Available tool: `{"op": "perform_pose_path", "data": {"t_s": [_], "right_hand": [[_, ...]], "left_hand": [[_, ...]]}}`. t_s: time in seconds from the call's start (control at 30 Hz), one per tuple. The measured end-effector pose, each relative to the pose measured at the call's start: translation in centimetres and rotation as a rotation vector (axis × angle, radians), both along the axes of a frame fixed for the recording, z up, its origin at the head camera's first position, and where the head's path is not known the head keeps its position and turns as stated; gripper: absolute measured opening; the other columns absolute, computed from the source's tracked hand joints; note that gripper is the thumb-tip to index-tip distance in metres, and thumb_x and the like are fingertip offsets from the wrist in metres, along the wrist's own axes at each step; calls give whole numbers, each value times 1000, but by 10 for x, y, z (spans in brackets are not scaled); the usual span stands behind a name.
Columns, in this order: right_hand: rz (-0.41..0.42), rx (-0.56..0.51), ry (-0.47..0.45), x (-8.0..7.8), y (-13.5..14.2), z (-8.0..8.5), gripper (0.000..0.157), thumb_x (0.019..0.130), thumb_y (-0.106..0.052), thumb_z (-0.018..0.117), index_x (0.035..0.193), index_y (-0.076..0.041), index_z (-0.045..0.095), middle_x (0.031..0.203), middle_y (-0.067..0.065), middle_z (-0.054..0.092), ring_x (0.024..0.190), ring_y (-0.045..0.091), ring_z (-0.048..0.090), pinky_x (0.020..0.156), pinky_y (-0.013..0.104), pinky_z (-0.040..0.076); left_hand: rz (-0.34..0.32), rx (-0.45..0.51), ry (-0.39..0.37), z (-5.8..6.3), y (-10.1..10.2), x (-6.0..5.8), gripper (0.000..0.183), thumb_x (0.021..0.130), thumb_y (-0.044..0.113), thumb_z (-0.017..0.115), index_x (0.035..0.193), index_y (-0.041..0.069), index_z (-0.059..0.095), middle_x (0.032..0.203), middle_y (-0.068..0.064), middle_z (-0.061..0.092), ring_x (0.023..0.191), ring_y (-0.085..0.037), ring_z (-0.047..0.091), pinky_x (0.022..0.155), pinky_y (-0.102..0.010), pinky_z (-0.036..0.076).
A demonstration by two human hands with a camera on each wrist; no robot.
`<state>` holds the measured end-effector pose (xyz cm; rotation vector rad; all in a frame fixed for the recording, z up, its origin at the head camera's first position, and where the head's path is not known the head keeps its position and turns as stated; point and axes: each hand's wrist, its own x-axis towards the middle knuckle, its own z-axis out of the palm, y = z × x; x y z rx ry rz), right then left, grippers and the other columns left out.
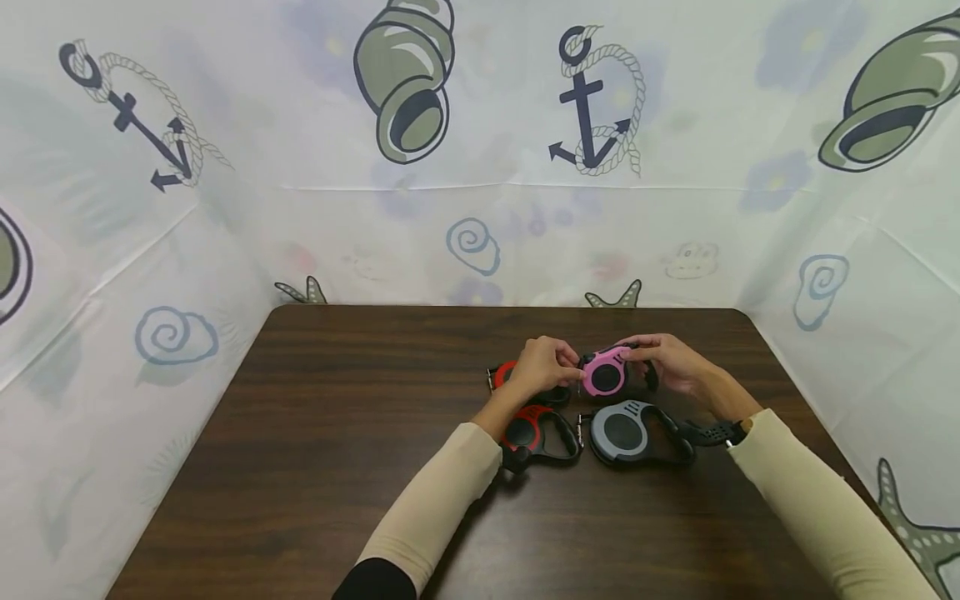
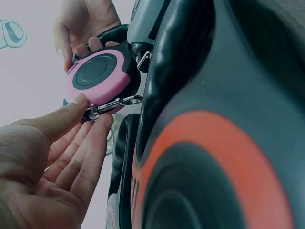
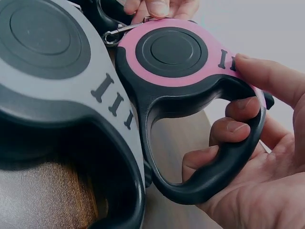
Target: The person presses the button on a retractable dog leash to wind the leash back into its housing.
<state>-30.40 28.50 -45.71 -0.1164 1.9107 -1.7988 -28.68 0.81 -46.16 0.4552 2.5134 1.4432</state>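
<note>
My right hand (image 1: 670, 364) holds a pink and black retractable dog leash (image 1: 604, 372). In the right wrist view its fingers curl through the black handle loop (image 3: 228, 164), and the thumb lies on the pink casing. At the opposite end, my left hand (image 1: 542, 364) pinches the leash's casing beside its metal clip (image 2: 114, 104), thumb on top and fingers beneath. A grey retractable leash (image 1: 624, 432) lies just in front of the pink one. To its left is a red and black one (image 1: 522, 433); another red one (image 1: 504, 373) is partly hidden behind my left hand.
The leashes are grouped on the right half of a dark brown wooden table (image 1: 337, 433). Printed white cloth (image 1: 517, 242) hangs around its back and sides. A dark band (image 1: 708, 433) circles my right wrist, close to the grey leash's handle.
</note>
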Motion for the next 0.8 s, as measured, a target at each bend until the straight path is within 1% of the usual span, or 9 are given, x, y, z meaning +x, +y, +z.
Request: {"op": "perform_pose_path", "data": {"t_s": [0.13, 0.27, 0.33, 0.4, 0.43, 0.53, 0.63, 0.7, 0.8], "right_hand": [[1, -17, -33, -2, 3, -5, 21, 108, -8, 60, 113, -17, 77, 91, 0, 64, 75, 17, 52, 71, 30, 48], [7, -24, -33, -4, 4, -11, 23, 109, -8, 58, 111, -19, 78, 87, 0, 61, 73, 15, 53, 70, 30, 50], [9, -14, -22, -4, 4, -13, 21, 108, -7, 59, 113, -16, 77, 88, 0, 61, 74, 15, 54, 71, 30, 52], [-4, 5, -8, -4, 4, -16, 18, 107, -5, 62, 119, -10, 74, 93, 1, 62, 76, 15, 56, 72, 29, 53], [-11, 18, 1, -4, 3, -17, 19, 105, -4, 63, 123, -6, 72, 96, 2, 62, 77, 15, 56, 72, 29, 54], [-17, 99, 49, -3, 3, -19, 34, 102, -4, 69, 134, 3, 63, 105, 5, 63, 84, 17, 58, 73, 27, 54], [-15, 216, 123, -3, 3, -20, 49, 98, -8, 76, 141, 7, 59, 114, 9, 64, 95, 19, 58, 78, 25, 53], [-10, 309, 191, -2, 4, -20, 53, 96, -12, 79, 142, 7, 60, 117, 13, 65, 99, 21, 56, 81, 24, 51], [-4, 429, 285, -1, 5, -23, 51, 94, -14, 81, 137, 8, 64, 117, 18, 66, 101, 23, 55, 82, 22, 50]], "left_hand": [[-8, -24, -7, 0, 4, 0, 21, 87, 11, 89, 102, 2, 78, 83, -4, 79, 64, -12, 74, 57, -22, 57], [8, -33, -24, 0, 7, -2, 22, 87, 9, 89, 105, 2, 78, 82, -4, 79, 64, -13, 74, 56, -22, 57], [24, -46, -27, 0, 8, -3, 22, 87, 10, 89, 105, 2, 79, 81, -4, 79, 63, -13, 74, 55, -22, 57], [40, -71, -23, 0, 9, -3, 22, 87, 12, 89, 105, 3, 79, 79, -2, 78, 62, -11, 73, 55, -22, 56], [46, -92, -18, 1, 10, -4, 22, 87, 13, 89, 104, 4, 79, 78, -1, 77, 61, -10, 72, 55, -22, 56], [52, -176, 9, 1, 12, -5, 22, 87, 18, 90, 103, 7, 80, 74, 3, 75, 59, -6, 70, 57, -22, 55], [48, -249, 33, -1, 14, -5, 21, 88, 22, 90, 102, 10, 81, 70, 6, 74, 58, -3, 68, 62, -23, 54], [46, -287, 46, -3, 16, -6, 21, 88, 24, 90, 102, 11, 82, 68, 7, 73, 56, -2, 67, 66, -24, 54], [38, -340, 59, -4, 18, -5, 22, 88, 27, 90, 102, 13, 82, 65, 8, 72, 55, -1, 66, 67, -26, 55]]}}
